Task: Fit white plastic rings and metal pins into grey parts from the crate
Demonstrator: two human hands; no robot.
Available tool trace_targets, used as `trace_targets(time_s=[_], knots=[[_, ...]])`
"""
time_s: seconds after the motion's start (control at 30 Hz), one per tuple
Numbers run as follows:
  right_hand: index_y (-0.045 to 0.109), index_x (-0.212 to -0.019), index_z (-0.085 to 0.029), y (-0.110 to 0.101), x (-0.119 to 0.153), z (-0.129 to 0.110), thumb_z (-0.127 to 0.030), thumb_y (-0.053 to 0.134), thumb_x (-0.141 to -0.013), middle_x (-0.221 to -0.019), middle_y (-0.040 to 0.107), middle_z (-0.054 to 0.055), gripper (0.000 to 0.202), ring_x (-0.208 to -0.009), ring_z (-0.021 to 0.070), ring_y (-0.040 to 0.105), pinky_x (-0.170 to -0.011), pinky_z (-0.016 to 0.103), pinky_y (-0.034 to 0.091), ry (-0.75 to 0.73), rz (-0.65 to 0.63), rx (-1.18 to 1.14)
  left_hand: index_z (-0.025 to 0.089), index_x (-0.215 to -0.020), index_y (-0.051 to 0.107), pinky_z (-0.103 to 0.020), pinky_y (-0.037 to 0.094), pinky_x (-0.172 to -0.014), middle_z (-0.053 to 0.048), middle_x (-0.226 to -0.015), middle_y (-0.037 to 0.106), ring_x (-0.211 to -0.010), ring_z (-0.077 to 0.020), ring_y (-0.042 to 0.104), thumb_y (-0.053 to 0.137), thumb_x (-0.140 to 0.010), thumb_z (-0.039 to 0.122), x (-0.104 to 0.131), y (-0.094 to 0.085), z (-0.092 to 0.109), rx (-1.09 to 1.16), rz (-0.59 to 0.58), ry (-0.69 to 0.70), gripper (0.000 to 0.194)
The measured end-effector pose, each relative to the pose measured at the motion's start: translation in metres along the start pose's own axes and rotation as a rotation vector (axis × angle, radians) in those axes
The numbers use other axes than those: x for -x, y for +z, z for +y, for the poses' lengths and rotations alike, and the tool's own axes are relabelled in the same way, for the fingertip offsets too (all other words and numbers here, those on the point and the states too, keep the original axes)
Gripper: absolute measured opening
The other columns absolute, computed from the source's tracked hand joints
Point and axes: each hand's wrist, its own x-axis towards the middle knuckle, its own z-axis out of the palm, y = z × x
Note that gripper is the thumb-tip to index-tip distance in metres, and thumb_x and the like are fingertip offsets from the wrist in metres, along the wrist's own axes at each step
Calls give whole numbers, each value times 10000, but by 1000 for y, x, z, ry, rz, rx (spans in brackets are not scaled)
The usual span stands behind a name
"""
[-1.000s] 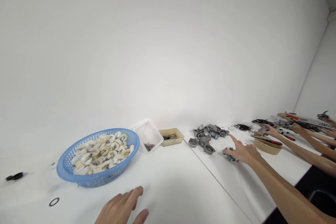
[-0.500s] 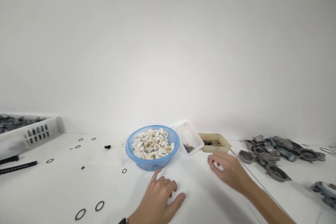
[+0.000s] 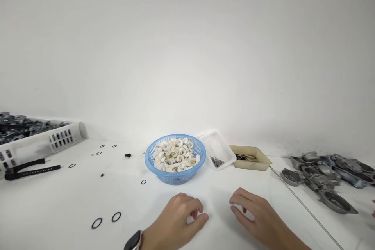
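Note:
My left hand (image 3: 181, 216), with a watch (image 3: 133, 241) on its wrist, is over the white table in front of the blue basket (image 3: 175, 177). Its fingers are bent, thumb apart, and nothing shows between them. My right hand (image 3: 254, 215) hovers to the right with curled fingers and a gap to the thumb, also holding nothing visible. White curved parts (image 3: 175, 154) fill the basket. Beside it leans a white tray (image 3: 215, 144) with thin metal pieces (image 3: 217, 161), and a beige tray (image 3: 265, 160) holds slender items.
Grey metal housings (image 3: 319, 175) lie in a heap at the right, past a thin rod (image 3: 304, 207). Black rings (image 3: 116, 216) are scattered on the left. A black strap (image 3: 38, 170) lies near a white crate (image 3: 47, 143) of dark parts. Another person's fingertips (image 3: 373, 208) show at the right edge.
My right hand has come down and nearer to me, away from the beige tray. My left hand's raised index finger has curled in. The view has shifted slightly, so the table objects appear farther right.

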Motion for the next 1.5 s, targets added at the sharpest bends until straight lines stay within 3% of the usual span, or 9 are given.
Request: trace_targets(time_s=[0.1,0.43,0.73,1.0,1.13,1.33,1.5], knots=[[639,-967,-269,-4,0,-13,-219,473,-1022,-1032,679,11,181,-678,140,658,-624,264,501,-21,-47,14,245,-829,655,-278,450,-712,38,-750,709,-698,-158,653,588,-984,324,1,1,2,-14,-2,31,186],[682,-846,-279,-6,0,-32,-204,550,-916,-820,716,-2,167,-709,210,700,-609,296,509,7,-183,8,233,-781,651,-262,403,-629,33,-699,689,-623,-145,623,544,-1014,335,4,-1,11,-32,-13,73,275],[690,-840,-248,-10,-1,-32,-181,549,-945,-783,711,-6,189,-719,196,681,-625,281,465,70,-232,63,223,-713,602,-238,380,-592,43,-654,654,-576,-123,564,534,-1006,308,2,-3,12,24,-41,45,312],[653,-816,-285,-13,-2,-31,-273,492,-983,-726,697,-11,232,-695,222,671,-628,314,489,93,-157,35,224,-713,609,-224,405,-584,46,-647,658,-567,-118,578,567,-952,220,4,3,13,31,-42,70,243],[614,-742,-273,-16,0,-28,-270,502,-978,-648,662,-20,261,-628,213,647,-605,308,461,85,-204,83,224,-716,604,-227,394,-581,49,-648,655,-564,-115,571,571,-953,211,4,3,11,9,-41,84,239],[685,-851,-259,-27,-1,-19,-277,457,-1023,-701,680,3,286,-657,200,646,-600,290,447,125,-104,74,226,-711,596,-233,396,-577,46,-644,647,-559,-121,575,571,-954,215,3,2,7,-1,-16,80,245],[535,-628,-245,-13,0,-25,-264,460,-984,-583,620,-16,364,-545,187,588,-566,301,415,73,-192,144,229,-713,600,-235,391,-569,49,-643,650,-562,-123,585,595,-931,204,5,3,10,1,-19,104,220]])
